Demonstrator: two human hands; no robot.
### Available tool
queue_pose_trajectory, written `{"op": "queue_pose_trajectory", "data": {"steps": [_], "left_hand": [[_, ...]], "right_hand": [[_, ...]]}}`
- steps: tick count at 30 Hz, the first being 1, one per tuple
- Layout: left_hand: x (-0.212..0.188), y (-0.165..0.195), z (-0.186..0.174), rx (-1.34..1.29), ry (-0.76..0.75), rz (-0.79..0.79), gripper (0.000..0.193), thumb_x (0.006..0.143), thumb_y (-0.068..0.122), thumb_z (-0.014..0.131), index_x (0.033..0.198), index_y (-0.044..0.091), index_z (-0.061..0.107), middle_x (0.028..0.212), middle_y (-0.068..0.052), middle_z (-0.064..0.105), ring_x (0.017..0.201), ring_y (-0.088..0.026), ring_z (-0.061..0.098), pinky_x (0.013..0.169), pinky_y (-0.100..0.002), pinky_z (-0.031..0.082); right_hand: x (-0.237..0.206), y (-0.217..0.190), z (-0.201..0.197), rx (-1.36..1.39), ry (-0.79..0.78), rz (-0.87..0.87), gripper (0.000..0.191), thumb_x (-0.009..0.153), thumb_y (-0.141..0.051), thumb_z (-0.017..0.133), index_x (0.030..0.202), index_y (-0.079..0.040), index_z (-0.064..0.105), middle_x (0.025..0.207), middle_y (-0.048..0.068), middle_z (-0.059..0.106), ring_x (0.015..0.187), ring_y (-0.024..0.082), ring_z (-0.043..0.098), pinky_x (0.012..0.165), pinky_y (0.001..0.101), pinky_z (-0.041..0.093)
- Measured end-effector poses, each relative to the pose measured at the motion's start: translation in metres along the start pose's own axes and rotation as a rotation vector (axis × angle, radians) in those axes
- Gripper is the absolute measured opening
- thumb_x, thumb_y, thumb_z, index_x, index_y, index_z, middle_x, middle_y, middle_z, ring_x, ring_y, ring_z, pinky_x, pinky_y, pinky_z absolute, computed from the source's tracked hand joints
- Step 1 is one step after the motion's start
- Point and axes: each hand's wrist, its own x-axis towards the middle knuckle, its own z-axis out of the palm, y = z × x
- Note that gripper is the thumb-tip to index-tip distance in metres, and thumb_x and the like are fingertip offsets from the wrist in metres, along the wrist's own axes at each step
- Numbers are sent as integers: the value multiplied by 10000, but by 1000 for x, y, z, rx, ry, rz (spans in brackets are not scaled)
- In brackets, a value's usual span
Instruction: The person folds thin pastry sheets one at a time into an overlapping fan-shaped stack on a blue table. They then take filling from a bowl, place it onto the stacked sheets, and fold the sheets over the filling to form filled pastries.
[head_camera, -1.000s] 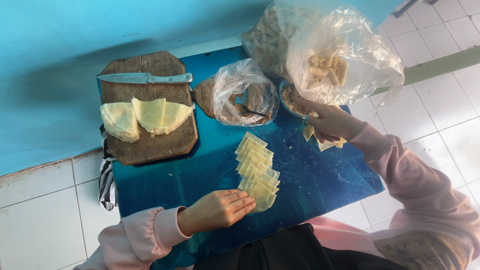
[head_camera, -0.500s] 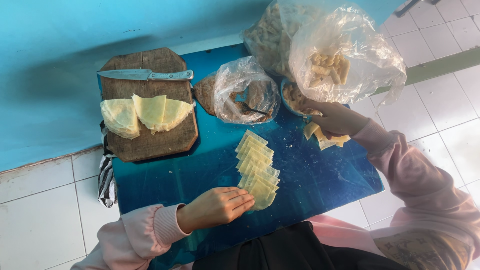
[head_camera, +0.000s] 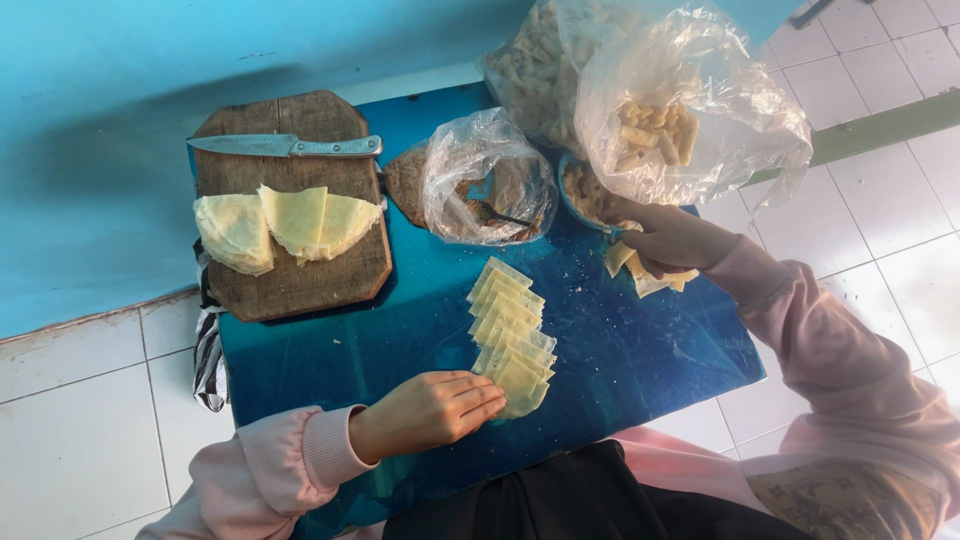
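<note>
Left hand (head_camera: 432, 410) flat, grip open, fingertips on pastry strips (head_camera: 512, 335); right hand (head_camera: 668, 237) closed on pastry pieces (head_camera: 640, 268).

left hand (head_camera: 430, 412) touching overlapped dough strips (head_camera: 512, 335), right hand (head_camera: 665, 238) at bowl (head_camera: 585, 192), blue table (head_camera: 640, 350)

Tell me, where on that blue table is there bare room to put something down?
Bare blue table lies between the row of pastry strips and the right hand, out to the near right corner. A smaller patch sits below the wooden board, beside the left hand. The far edge is crowded with plastic bags.
</note>
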Motion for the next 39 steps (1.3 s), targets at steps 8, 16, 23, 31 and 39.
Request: {"op": "queue_pose_trajectory", "data": {"steps": [8,16,23,31,39], "left_hand": [[-2,2,0,26,3,7,204,946,139,711,1107,23,761,1078,-83,767,1050,-205,733,940,-334,582],[0,7,-6,10,12,9,197,932,108,710,1096,6,750,1093,-88,760,1060,-215,729,945,-334,577],[-1,21,-9,106,0,50,306,867,94,660,1153,9,731,1264,-101,720,1174,-234,696,1023,-352,550],[0,29,-11,230,-44,84,258,881,103,663,1111,6,726,1228,-108,732,1163,-239,702,1021,-350,553],[1,32,-13,384,-75,117,272,906,118,644,1137,10,739,1197,-91,739,1146,-204,703,1026,-322,549]], "right_hand": [[-12,-2,-2,43,86,-22,438,961,-107,445,1372,-173,583,500,94,557,390,169,544,385,345,435],[-40,-8,6,76,262,-175,397,970,-100,472,1347,-136,590,522,72,591,418,139,547,419,333,457],[-83,-5,69,-290,466,-998,359,1049,-261,576,1380,-126,588,1184,132,697,1036,264,649,892,360,531],[-70,-2,139,-600,384,-1152,542,997,-574,470,1445,-297,600,1364,108,485,1252,300,456,1015,453,405],[-70,3,135,-890,546,-1169,593,964,-644,519,1486,-369,585,1393,5,508,1236,214,472,976,386,394]]}}
